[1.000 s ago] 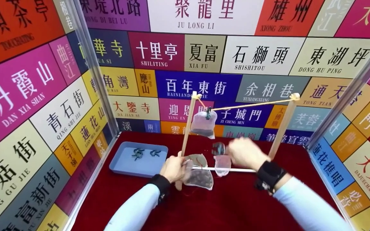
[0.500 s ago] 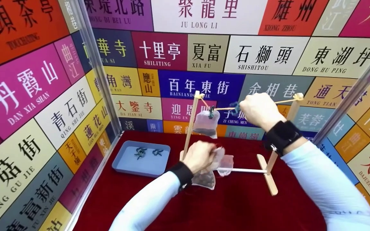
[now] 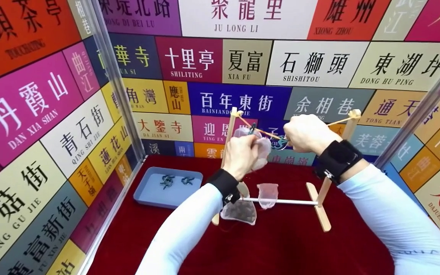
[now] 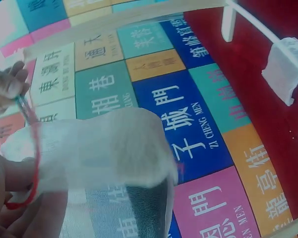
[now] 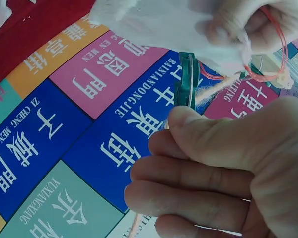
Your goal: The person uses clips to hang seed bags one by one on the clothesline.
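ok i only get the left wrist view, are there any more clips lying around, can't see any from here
Observer: Yes, the head view shows two green clips in the blue tray, left of the wooden stand.
Operator: and up top, anything strung across
Observer: A string runs between the tops of the posts, dipping below them in the middle.
Operator: what's the right hand got, my picture cuts it off
Observer: The right wrist view shows it pinching a green clip.
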{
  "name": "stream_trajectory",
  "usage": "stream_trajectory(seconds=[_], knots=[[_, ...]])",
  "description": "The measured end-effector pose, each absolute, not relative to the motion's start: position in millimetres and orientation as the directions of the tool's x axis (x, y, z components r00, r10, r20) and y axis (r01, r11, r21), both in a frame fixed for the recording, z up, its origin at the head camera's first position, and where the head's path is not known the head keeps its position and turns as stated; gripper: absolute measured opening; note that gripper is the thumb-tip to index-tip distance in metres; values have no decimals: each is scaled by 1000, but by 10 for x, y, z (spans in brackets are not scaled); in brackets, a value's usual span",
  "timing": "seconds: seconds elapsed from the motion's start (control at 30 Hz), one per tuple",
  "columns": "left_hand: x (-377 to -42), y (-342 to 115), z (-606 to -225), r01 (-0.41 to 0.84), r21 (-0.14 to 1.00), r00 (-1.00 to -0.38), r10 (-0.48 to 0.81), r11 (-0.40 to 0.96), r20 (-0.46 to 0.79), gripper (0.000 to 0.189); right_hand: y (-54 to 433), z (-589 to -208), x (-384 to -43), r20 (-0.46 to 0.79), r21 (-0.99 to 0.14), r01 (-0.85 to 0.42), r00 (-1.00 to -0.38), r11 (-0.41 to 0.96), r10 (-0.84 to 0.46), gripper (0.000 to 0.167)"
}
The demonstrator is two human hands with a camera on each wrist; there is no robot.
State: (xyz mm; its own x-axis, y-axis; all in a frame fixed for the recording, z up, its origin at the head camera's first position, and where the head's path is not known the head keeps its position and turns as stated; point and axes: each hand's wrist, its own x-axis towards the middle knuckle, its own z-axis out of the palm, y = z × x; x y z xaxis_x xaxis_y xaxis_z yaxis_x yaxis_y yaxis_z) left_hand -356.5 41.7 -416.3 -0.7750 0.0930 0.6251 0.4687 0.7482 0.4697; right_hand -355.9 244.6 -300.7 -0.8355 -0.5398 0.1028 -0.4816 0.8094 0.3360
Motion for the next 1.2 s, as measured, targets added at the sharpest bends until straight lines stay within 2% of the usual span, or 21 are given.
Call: stream_trajectory(seconds=[0.3,0.63,0.9,1.2], knots=[[-3611,411,-4191,420,466,-781,48,779,623,12,2448,-3066,-3621,131,299,-499,-823,813,-553,20],[-3649,486,-4164,428,476,-786,56,768,616,18,2388,-3202,-3682,140,272,-614,-737,741,-662,26],[-3646,436,-4184,447,444,-764,74,776,641,14,2445,-3303,-3700,221,214,-619,-723,756,-654,54],[-3586,406,-4215,477,292,-735,194,829,650,14,2549,-3416,-3689,299,214,-612,-701,761,-648,39]])
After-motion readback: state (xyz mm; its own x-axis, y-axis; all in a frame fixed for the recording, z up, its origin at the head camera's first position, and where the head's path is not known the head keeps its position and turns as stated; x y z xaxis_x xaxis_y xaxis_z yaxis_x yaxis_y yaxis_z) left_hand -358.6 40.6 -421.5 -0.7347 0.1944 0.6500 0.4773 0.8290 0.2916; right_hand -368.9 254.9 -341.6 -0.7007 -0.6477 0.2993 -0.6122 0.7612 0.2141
